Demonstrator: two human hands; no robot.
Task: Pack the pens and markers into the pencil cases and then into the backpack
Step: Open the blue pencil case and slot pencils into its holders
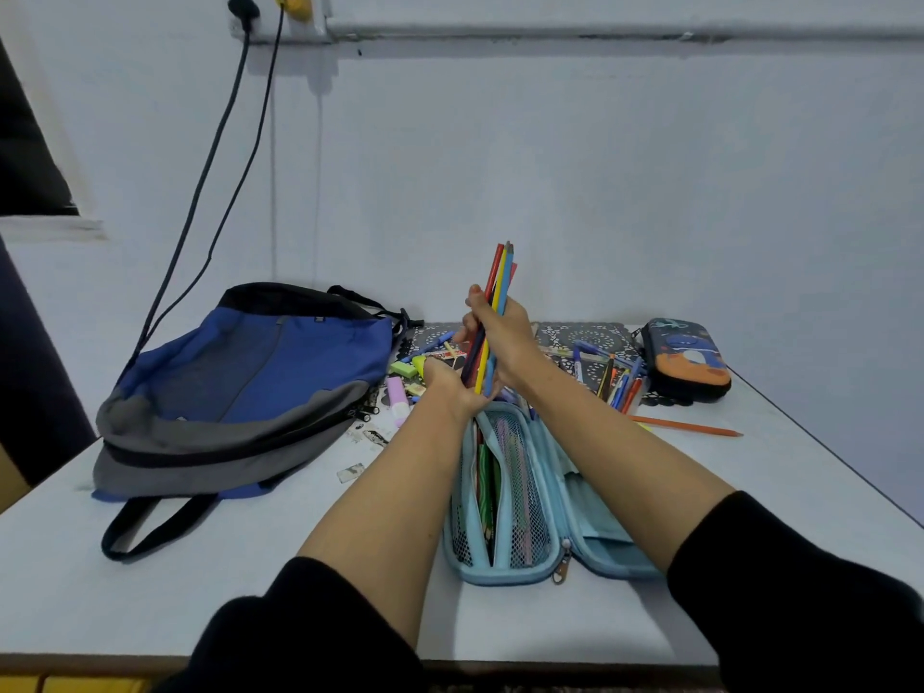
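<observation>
**Table** [250, 592]: white top; carries everything below.
**Backpack** [240, 392]: blue and grey, lying flat at left, well apart from the hands. Cannot tell whether its zip is undone.
**Blue case** [500, 576]: unzipped and spread flat near the front edge. Its mesh pockets already hold several sticks.
**Dark case** [687, 360]: zipped, far right, untouched.
**Right hand** [505, 337]: fingers wrapped round the middle of the pencils.
**Left hand** [450, 387]: fingers curled round their lower ends, just above the blue case's far end.
**Pencils** [502, 277]: one coloured bundle, nearly upright, held in the air over the blue case.
**Loose pens** [612, 372]: scattered on the mat [590, 335] behind the hands, not yet packed.
**Orange pencil** [685, 426]: alone, right of the blue case.

**Handling note:** the step appears to be squaring the bundle before loading it.
- Keep the lower ends level in the left hand.
- Tilt the bundle along the case's length and feed it in end first.
- Loosen the right grip only once the ends are seated; a slack hold would likely fan the bundle.
</observation>
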